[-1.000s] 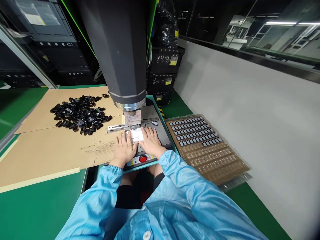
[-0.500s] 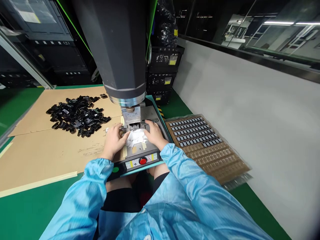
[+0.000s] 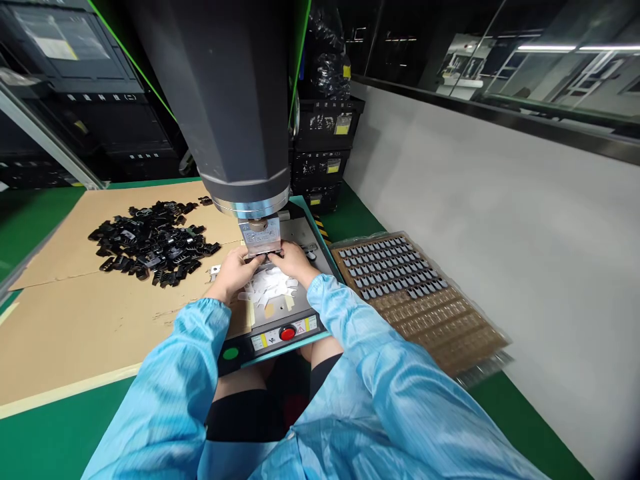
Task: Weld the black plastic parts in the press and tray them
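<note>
Both hands meet at the metal fixture beneath the horn [image 3: 261, 235] of a machine with a big dark grey head [image 3: 225, 100]. My left hand [image 3: 235, 272] comes from the left, fingers curled and thumb pointing inward. From the right, my right hand [image 3: 294, 261] reaches in with its thumb close to the other. A small black part shows as a dark sliver between the thumb tips, which press on it; the fingers mostly hide the part and the fixture. Small white cut-out pieces [image 3: 270, 285] lie in a pile just in front of the hands on the machine's base.
A heap of black plastic parts [image 3: 155, 243] lies on cardboard [image 3: 120, 320] at left. On the right, a clear tray [image 3: 430, 327] holds rows of grey pieces [image 3: 390, 263]. A red button [image 3: 287, 333] and green button [image 3: 231, 353] sit on the base's front. Black crates [image 3: 323, 167] stand behind.
My hands have moved inward from the fixture's two sides, and the thumbs now nearly meet under the horn. The white pieces show more fully, and the view has shifted slightly.
</note>
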The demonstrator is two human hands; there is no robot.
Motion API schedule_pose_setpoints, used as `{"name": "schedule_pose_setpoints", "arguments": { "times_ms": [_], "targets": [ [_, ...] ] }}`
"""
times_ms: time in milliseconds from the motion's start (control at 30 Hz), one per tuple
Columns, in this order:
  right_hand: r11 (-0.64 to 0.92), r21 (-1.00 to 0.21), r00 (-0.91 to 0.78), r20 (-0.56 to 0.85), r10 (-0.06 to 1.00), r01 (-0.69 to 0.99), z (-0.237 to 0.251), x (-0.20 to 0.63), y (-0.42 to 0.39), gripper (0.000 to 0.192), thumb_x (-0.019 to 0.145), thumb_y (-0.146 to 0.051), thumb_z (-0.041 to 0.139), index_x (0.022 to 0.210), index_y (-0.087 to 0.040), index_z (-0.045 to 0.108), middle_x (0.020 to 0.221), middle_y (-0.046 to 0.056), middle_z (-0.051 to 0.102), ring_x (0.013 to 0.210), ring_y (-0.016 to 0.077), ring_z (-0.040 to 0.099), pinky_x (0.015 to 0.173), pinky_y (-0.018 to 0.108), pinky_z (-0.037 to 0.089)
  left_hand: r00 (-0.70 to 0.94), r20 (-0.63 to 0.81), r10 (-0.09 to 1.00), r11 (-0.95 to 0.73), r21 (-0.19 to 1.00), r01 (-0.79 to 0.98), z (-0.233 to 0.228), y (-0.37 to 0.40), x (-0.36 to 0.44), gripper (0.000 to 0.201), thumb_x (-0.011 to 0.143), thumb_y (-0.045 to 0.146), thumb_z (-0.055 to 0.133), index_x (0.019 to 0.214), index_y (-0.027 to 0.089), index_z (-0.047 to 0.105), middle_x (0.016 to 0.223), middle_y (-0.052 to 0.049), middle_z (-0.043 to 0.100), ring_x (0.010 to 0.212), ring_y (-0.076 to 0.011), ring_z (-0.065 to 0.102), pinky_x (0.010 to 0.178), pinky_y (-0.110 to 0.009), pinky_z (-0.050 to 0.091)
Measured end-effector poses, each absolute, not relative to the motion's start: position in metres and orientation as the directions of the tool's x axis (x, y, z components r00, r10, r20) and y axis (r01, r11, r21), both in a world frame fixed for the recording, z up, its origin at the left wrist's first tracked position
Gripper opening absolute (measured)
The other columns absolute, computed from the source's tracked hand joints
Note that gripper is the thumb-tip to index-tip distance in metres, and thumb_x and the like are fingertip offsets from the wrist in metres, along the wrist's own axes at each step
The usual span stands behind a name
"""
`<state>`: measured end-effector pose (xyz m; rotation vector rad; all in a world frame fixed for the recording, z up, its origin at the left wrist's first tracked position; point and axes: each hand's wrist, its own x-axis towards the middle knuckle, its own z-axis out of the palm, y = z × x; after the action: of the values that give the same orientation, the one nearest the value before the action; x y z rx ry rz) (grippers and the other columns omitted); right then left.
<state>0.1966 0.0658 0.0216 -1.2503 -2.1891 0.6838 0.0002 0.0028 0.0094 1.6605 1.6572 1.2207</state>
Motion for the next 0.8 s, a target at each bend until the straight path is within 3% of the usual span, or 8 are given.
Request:
{"name": "schedule_pose_setpoints", "arguments": {
  "times_ms": [133, 233, 300, 467, 800],
  "targets": [
    [0.291, -0.834, -0.322, 0.146, 0.935, 0.469, 0.019, 0.212, 0.045, 0.027, 0.096, -0.025, 0.068, 0.121, -0.017, 0.077, 0.098, 0.007, 0.080, 0.089, 0.0228, 0.074, 0.087, 0.035, 0.059, -0.226, 0.065, 0.972, -0.026, 0.985, 0.172, 0.009, -0.030, 0.010, 0.068, 0.081, 0.065, 0.085, 0.127, 0.015, 0.077, 0.118, -0.015, 0.078, 0.099, -0.0268, 0.073, 0.092, -0.041, 0.059],
    [0.230, -0.932, -0.267, 0.155, 0.951, 0.281, 0.006, 0.228, 0.003, 0.036, 0.094, -0.018, 0.065, 0.129, -0.018, 0.072, 0.107, 0.008, 0.080, 0.092, 0.0210, 0.075, 0.088, 0.036, 0.062, -0.292, -0.019, 0.956, -0.007, 0.996, -0.085, 0.003, -0.075, 0.032, 0.070, 0.074, 0.058, 0.094, 0.128, 0.016, 0.076, 0.122, -0.014, 0.077, 0.099, -0.0230, 0.072, 0.089, -0.036, 0.059],
    [0.243, -0.957, -0.289, 0.190, 0.938, 0.160, -0.003, 0.237, -0.032, 0.040, 0.093, -0.016, 0.065, 0.133, -0.020, 0.069, 0.111, 0.008, 0.080, 0.097, 0.0209, 0.077, 0.092, 0.037, 0.063, -0.300, -0.057, 0.952, 0.002, 0.984, -0.179, -0.001, -0.107, 0.051, 0.068, 0.072, 0.053, 0.097, 0.125, 0.017, 0.076, 0.113, -0.011, 0.077, 0.092, -0.0201, 0.071, 0.085, -0.034, 0.060],
    [0.256, -0.967, -0.310, 0.242, 0.919, 0.007, -0.006, 0.248, -0.103, 0.040, 0.093, -0.017, 0.062, 0.133, -0.023, 0.065, 0.112, 0.007, 0.078, 0.102, 0.0208, 0.078, 0.096, 0.038, 0.064, -0.300, -0.051, 0.953, -0.029, 0.966, -0.258, -0.005, -0.165, 0.090, 0.058, 0.071, 0.046, 0.099, 0.119, 0.021, 0.076, 0.103, -0.006, 0.077, 0.092, -0.0193, 0.073, 0.091, -0.034, 0.061],
    [0.280, -0.956, -0.324, 0.238, 0.916, 0.089, -0.014, 0.264, -0.137, 0.040, 0.093, -0.017, 0.062, 0.133, -0.024, 0.064, 0.117, 0.007, 0.076, 0.108, 0.0226, 0.076, 0.100, 0.041, 0.064, -0.275, -0.053, 0.960, -0.041, 0.945, -0.325, -0.013, -0.194, 0.107, 0.053, 0.075, 0.040, 0.098, 0.119, 0.023, 0.076, 0.107, -0.006, 0.078, 0.092, -0.0184, 0.073, 0.090, -0.034, 0.061]
  ]
}}
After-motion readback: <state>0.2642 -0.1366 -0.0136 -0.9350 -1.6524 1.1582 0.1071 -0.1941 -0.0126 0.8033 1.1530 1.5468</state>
